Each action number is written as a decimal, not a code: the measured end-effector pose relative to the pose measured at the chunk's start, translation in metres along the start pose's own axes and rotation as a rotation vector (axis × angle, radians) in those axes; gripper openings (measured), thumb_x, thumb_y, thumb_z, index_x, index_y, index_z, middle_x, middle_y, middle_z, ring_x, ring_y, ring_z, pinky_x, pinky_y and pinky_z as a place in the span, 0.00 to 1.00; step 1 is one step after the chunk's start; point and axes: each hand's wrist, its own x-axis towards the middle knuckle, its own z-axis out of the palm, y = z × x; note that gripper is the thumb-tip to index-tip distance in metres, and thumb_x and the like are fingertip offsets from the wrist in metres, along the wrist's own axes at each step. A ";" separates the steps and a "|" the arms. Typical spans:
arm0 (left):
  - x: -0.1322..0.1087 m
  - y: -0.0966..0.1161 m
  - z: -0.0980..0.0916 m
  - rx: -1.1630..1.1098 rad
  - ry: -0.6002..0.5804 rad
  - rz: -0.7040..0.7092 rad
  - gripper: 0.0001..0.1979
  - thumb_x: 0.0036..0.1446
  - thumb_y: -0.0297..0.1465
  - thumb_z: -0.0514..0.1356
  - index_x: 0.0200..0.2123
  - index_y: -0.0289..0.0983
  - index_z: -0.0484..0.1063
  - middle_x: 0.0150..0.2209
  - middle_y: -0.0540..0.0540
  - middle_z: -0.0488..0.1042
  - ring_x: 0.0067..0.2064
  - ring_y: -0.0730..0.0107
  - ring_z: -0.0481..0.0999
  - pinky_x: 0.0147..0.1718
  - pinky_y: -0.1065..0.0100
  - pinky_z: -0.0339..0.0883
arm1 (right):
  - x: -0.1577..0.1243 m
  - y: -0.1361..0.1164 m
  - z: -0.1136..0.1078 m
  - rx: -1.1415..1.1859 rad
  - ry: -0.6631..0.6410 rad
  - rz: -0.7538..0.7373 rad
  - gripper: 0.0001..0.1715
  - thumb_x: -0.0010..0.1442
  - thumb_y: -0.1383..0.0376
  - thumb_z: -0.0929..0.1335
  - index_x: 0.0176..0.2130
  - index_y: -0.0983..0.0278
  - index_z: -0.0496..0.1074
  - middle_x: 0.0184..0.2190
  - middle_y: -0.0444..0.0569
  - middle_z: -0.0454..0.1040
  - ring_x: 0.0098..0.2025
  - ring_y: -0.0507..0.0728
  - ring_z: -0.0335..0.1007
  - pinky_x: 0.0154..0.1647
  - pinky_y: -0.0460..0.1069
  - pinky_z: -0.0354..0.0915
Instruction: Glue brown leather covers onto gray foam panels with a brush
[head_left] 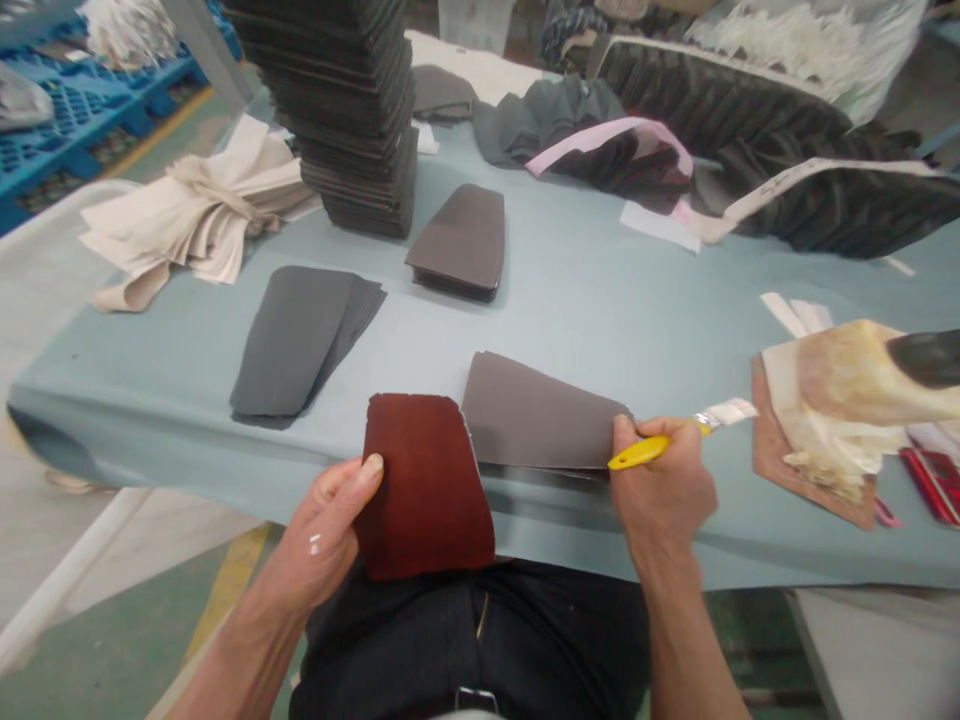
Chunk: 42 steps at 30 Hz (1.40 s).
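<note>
Between its thumb and fingers, my left hand (326, 530) holds a reddish-brown leather panel (427, 490) by its left edge, over the table's front edge. My right hand (666, 490) has a yellow-handled brush (651, 451) in its grip, the pale bristles pointing right. Its thumb and fingers are also at the right end of a grey-brown panel stack (540, 415), which lies beside the reddish panel. Farther back rests a smaller brown panel stack (465, 240). Fanned dark grey panels (296, 335) lie to the left.
On the table (600, 310), a tall dark stack (352, 120) stands at the back left near tied cream strips (202, 210). Dark bundles (825, 210) line the back right. At right are a glue-stained container (840, 375) and a red item (930, 485).
</note>
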 end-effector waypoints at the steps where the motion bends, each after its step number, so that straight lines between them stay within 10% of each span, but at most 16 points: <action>1: 0.001 0.000 0.006 -0.013 0.006 -0.002 0.21 0.46 0.48 0.82 0.33 0.37 0.88 0.39 0.40 0.89 0.44 0.47 0.90 0.49 0.58 0.86 | -0.001 0.000 -0.005 -0.034 -0.003 0.020 0.18 0.57 0.48 0.72 0.37 0.58 0.70 0.26 0.46 0.72 0.24 0.54 0.51 0.35 0.51 0.45; 6: 0.004 0.000 0.028 -0.079 -0.024 -0.042 0.23 0.47 0.47 0.83 0.38 0.37 0.89 0.39 0.41 0.89 0.39 0.54 0.90 0.46 0.64 0.87 | -0.007 -0.004 -0.042 0.063 -0.012 -0.135 0.23 0.63 0.43 0.72 0.39 0.58 0.67 0.43 0.53 0.86 0.34 0.60 0.77 0.37 0.52 0.62; 13: 0.004 -0.006 0.055 -0.113 -0.075 -0.049 0.20 0.50 0.46 0.82 0.39 0.38 0.89 0.41 0.43 0.89 0.46 0.52 0.91 0.57 0.59 0.83 | -0.049 -0.034 -0.055 0.650 -0.493 -0.358 0.15 0.74 0.56 0.70 0.41 0.57 0.61 0.45 0.46 0.87 0.40 0.52 0.86 0.42 0.45 0.79; 27: 0.004 -0.017 0.092 -0.268 -0.063 -0.004 0.22 0.56 0.45 0.79 0.45 0.35 0.87 0.48 0.39 0.88 0.57 0.45 0.87 0.66 0.51 0.77 | -0.059 -0.027 -0.052 0.454 -0.378 -0.508 0.13 0.73 0.56 0.71 0.38 0.60 0.71 0.25 0.38 0.74 0.20 0.48 0.67 0.24 0.41 0.65; 35: 0.014 -0.012 0.082 -0.383 0.127 0.007 0.20 0.63 0.43 0.73 0.50 0.35 0.85 0.49 0.42 0.88 0.54 0.50 0.87 0.63 0.54 0.79 | -0.076 -0.019 -0.038 0.543 -0.294 -0.204 0.22 0.65 0.47 0.77 0.41 0.61 0.72 0.33 0.45 0.79 0.32 0.54 0.77 0.38 0.47 0.74; 42: 0.018 -0.010 0.097 -0.535 0.256 -0.080 0.16 0.75 0.39 0.60 0.48 0.35 0.84 0.46 0.42 0.89 0.51 0.55 0.88 0.64 0.55 0.77 | -0.090 -0.016 -0.027 0.474 -0.079 -0.263 0.27 0.62 0.46 0.79 0.37 0.60 0.68 0.30 0.41 0.70 0.29 0.51 0.67 0.36 0.48 0.67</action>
